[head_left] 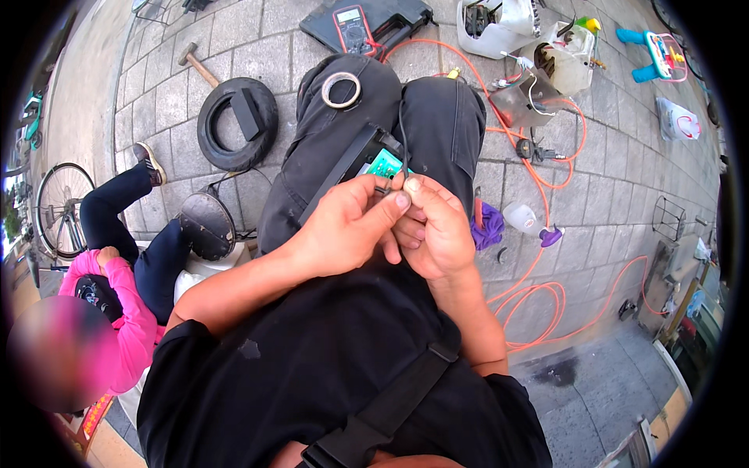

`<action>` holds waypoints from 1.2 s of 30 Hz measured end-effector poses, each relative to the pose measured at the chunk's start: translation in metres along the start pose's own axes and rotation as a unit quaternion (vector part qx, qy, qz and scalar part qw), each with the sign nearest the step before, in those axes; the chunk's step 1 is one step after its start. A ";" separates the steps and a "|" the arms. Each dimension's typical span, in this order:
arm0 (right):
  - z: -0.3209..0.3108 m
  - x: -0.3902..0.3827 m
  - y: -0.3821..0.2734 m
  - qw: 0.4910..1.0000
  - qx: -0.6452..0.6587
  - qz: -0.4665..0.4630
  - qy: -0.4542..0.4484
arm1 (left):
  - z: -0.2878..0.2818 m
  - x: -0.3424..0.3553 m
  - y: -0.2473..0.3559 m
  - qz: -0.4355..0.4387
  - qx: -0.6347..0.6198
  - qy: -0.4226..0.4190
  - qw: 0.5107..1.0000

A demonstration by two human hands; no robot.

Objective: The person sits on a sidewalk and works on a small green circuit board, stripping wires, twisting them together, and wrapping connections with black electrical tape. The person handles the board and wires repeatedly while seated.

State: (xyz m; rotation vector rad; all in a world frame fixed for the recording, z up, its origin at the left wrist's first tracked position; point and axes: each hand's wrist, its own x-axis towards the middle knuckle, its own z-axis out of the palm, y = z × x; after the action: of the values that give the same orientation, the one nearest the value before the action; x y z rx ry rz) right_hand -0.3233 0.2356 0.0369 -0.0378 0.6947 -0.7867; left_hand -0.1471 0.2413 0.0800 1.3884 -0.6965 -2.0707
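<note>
On my lap lies a black case (pixel 349 160) with a green circuit board (pixel 384 162) exposed. A thin black cable (pixel 405 145) runs down over it into my fingers. My left hand (pixel 347 226) has thumb and forefinger closed on the cable's lower part, just below the board. My right hand (pixel 433 230) pinches the same cable right beside the left thumb, its other fingers curled underneath; the cable's end is partly hidden by both hands. A roll of tape (pixel 341 90) rests on my left thigh.
A person in pink (pixel 133 335) sits at left. Around me lie a tyre (pixel 214 152), hammer (pixel 199 64), multimeter (pixel 353 31) on a dark toolcase (pixel 398 15), containers (pixel 491 43), orange hose (pixel 550 312), purple cloth (pixel 488 230) and plastic jug (pixel 523 218).
</note>
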 end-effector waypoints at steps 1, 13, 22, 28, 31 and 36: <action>0.007 -0.003 -0.001 0.999 -0.008 0.020 0.030 | -0.001 -0.003 -0.001 0.024 0.048 -0.011 0.998; 0.027 -0.006 -0.007 0.982 0.070 0.124 0.127 | -0.041 0.008 0.027 0.090 0.370 -0.168 0.909; 0.031 -0.003 -0.013 0.970 0.176 0.147 0.086 | -0.065 0.033 0.028 0.206 0.407 -0.262 0.850; 0.032 0.001 -0.012 0.980 0.120 0.117 0.104 | -0.060 0.028 0.025 0.230 0.403 -0.212 0.860; 0.042 0.002 -0.005 0.991 -0.006 0.017 0.129 | -0.041 0.020 0.025 0.229 0.392 -0.132 0.881; 0.041 -0.001 -0.008 0.990 0.070 0.078 0.095 | -0.033 0.007 0.020 0.218 0.400 -0.066 0.888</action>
State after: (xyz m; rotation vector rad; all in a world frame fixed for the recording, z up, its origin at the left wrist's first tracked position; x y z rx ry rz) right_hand -0.3051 0.2218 0.0717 0.2179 0.8102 -0.6918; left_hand -0.1153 0.2186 0.0780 1.2953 -1.8814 -1.5601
